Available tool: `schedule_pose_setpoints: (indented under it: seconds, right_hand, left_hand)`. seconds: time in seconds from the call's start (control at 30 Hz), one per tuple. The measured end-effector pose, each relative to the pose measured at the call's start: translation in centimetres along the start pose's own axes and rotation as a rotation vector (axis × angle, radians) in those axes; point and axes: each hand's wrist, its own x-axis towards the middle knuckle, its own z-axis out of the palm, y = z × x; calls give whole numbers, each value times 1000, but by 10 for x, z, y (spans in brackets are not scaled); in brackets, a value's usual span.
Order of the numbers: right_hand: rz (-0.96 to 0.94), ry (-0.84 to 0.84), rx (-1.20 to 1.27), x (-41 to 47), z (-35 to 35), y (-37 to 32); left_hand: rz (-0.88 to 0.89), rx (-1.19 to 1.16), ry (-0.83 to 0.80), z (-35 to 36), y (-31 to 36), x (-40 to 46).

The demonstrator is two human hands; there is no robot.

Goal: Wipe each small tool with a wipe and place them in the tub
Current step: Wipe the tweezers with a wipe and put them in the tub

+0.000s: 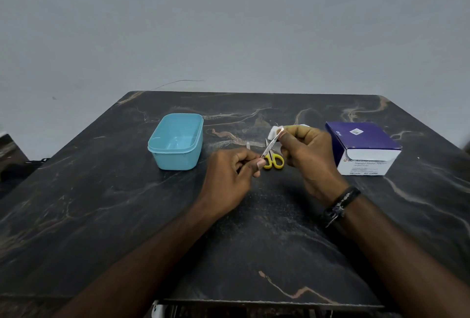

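- Two hands work above the dark marbled counter (pixel 101 216): the left hand (pixel 229 177) pinches the near end of a slim silver metal pair of tweezers (pixel 270 146), fingers curled round it, and holds it slanting up and to the right.
- The right hand (pixel 305 154) has its thumb and fingers closed on a small white folded wipe (pixel 274 131), which is wrapped about the far tip of the tweezers.
- The light blue rectangular plastic tub (pixel 175 140) sits open on the counter to the left of both hands; I can make out no tool inside it, so the task looks to be at an early stage.
- Small yellow-handled scissors (pixel 274 161) lie on the counter just under the hands, with a little pale flat piece (pixel 248 145) beside them (too small to identify).
- A purple and white cardboard box of alcohol swabs (pixel 363 148) stands to the right.
- To do this step well, I would keep the left pinch firm and low on the handle, then draw the wipe along the whole shaft, both faces and between the tips.
- Turning the tweezers a little between passes should reach the serrated grip area.
- Afterwards the tub is a short move left; lowering the tool in, not dropping it, seems wise.
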Motion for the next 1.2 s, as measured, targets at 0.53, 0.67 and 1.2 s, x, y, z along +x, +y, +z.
schedule_pose_setpoints:
  seconds: [0.53, 0.67, 1.2]
  right_hand:
    - [28, -94, -43, -3, 3, 1]
    - [18, -33, 21, 2, -2, 0]
    - [26, -244, -62, -3, -1, 2]
  left_hand:
    - [-4, -65, 4, -1, 1, 0]
    - [-6, -51, -17, 1, 2, -1]
    - [-8, -39, 41, 1, 0, -2]
